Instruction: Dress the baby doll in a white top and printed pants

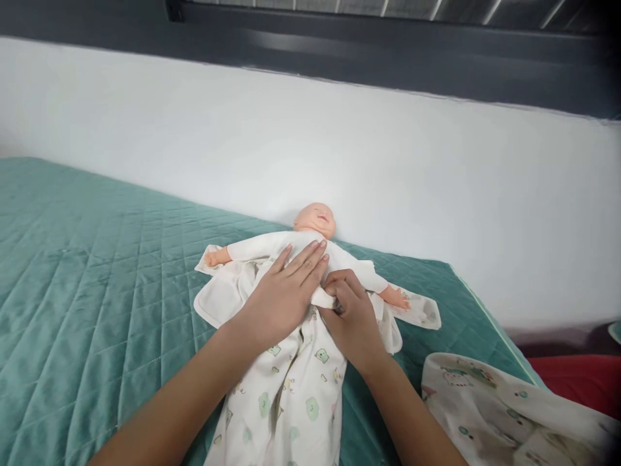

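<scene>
A baby doll [316, 219] lies on its back with both arms spread. White cloth covers its body and arms, and white patterned trousers [310, 382] cover its legs. An opened white garment [220, 294] is spread beneath it on both sides. My left hand [287, 291] rests flat on the doll's torso, fingers stretched out. Just to its right, my right hand [350, 314] has curled fingers pinching a folded white edge of cloth [322, 298] at the doll's waist.
A green quilted cover [97, 291] lies under the doll, against a white wall [194, 136]. Another patterned cloth [490, 408] lies at the lower right, near a red object [577, 382]. A dark beam [310, 52] crosses the top.
</scene>
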Motion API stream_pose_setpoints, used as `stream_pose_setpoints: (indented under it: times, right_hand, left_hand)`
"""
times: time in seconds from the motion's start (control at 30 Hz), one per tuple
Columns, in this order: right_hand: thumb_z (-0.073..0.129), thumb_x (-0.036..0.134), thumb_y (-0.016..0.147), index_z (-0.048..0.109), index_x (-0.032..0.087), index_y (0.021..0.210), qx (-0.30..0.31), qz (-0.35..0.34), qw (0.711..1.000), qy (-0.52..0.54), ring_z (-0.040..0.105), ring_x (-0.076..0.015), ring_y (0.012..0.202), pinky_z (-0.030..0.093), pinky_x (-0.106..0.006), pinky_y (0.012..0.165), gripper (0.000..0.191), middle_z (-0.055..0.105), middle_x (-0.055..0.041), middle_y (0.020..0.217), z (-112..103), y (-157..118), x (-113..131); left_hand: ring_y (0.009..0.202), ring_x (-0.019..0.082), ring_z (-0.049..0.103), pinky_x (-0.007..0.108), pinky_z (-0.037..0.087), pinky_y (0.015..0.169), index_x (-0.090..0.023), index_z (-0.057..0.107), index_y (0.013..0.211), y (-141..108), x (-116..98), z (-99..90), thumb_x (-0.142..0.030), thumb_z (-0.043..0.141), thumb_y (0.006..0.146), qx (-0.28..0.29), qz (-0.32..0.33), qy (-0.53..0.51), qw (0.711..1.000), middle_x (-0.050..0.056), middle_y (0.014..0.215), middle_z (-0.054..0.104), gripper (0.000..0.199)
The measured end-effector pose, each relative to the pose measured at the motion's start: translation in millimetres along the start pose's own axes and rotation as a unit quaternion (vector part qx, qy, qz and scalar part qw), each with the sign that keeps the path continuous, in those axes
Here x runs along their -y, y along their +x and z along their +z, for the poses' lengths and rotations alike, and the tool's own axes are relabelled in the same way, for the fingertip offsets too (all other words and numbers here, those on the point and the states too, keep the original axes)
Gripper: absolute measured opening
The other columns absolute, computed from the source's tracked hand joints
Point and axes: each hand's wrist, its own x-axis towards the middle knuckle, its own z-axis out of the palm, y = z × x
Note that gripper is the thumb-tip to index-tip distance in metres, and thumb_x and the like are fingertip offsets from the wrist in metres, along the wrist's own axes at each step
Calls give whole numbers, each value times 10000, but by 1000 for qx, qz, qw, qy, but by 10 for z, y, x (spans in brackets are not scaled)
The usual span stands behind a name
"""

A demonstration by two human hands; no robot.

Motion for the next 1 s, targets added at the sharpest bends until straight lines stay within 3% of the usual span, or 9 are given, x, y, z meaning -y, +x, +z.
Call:
stream_pose_setpoints:
  times: [0.23, 0.3, 0.37, 0.43, 0.5, 0.6, 0.7, 0.83, 1.0]
  right_hand:
    - [559, 2, 750, 435, 240, 803, -10, 15, 1000, 14, 541, -198, 916, 443, -342, 810, 274, 534, -29, 977, -1, 9, -5]
    - [577, 24, 767, 451, 240, 810, -8, 20, 1000, 23, 543, -198, 919, 442, -342, 806, 253, 535, -30, 983, -1, 11, -3]
    - [587, 49, 784, 467, 238, 812, -7, 32, 999, 28, 546, -200, 922, 439, -336, 780, 226, 540, -34, 985, -4, 16, -2]
    - [597, 82, 805, 469, 237, 800, -11, 46, 998, 28, 549, -199, 918, 432, -329, 750, 201, 548, -36, 982, -9, 23, -2]
    - [611, 117, 821, 464, 238, 785, -12, 55, 998, 29, 550, -198, 908, 428, -326, 732, 194, 555, -35, 978, -12, 30, -8]
    - [637, 152, 830, 472, 239, 791, -10, 62, 997, 35, 545, -192, 886, 428, -319, 707, 190, 553, -31, 978, -8, 34, -24]
    - [658, 178, 839, 479, 238, 798, -7, 71, 997, 39, 532, -182, 857, 423, -310, 679, 193, 550, -24, 975, -2, 34, -38]
    - [667, 215, 857, 494, 236, 801, -6, 80, 996, 37, 508, -172, 809, 408, -310, 658, 183, 547, -18, 949, -1, 37, -33]
    - [660, 228, 862, 493, 238, 811, -6, 91, 995, 32, 474, -164, 752, 394, -319, 646, 175, 547, -16, 944, -3, 40, -13]
  left_hand:
    - [1532, 256, 162, 536, 168, 1239, -100, 322, 1508, -202, -69, -47, -86, 360, 921, -14, -24, -56, 998, 154, 1625, 243, 589]
    - [1490, 255, 298, 546, 206, 1226, -157, 441, 1439, -250, -87, -79, -82, 369, 925, -60, -16, -125, 990, 135, 1565, 394, 524]
    - [1329, 238, 505, 509, 332, 1164, -226, 598, 1265, -273, -98, -114, -112, 411, 938, -140, -64, -233, 960, 98, 1366, 609, 394]
    - [1064, 197, 615, 413, 473, 996, -259, 671, 1060, -270, -91, -151, -167, 527, 919, -215, -180, -387, 878, 53, 1083, 678, 221]
    - [853, 144, 584, 314, 498, 809, -243, 655, 930, -251, -57, -184, -178, 670, 828, -233, -272, -570, 740, 14, 896, 598, 122]
    - [722, 85, 481, 238, 446, 693, -200, 563, 809, -227, 21, -226, -89, 764, 659, -192, -265, -775, 541, -23, 785, 466, 275]
    - [688, 62, 431, 221, 436, 687, -188, 468, 740, -233, 60, -270, -17, 752, 594, -168, -232, -842, 456, -34, 769, 404, 362]
    - [688, 55, 433, 249, 472, 741, -191, 423, 734, -265, 39, -321, -21, 745, 612, -139, -193, -870, 432, -31, 800, 404, 384]
    - [700, 67, 444, 301, 509, 771, -197, 384, 732, -283, 42, -341, -107, 793, 602, -125, -202, -852, 467, -22, 837, 415, 438]
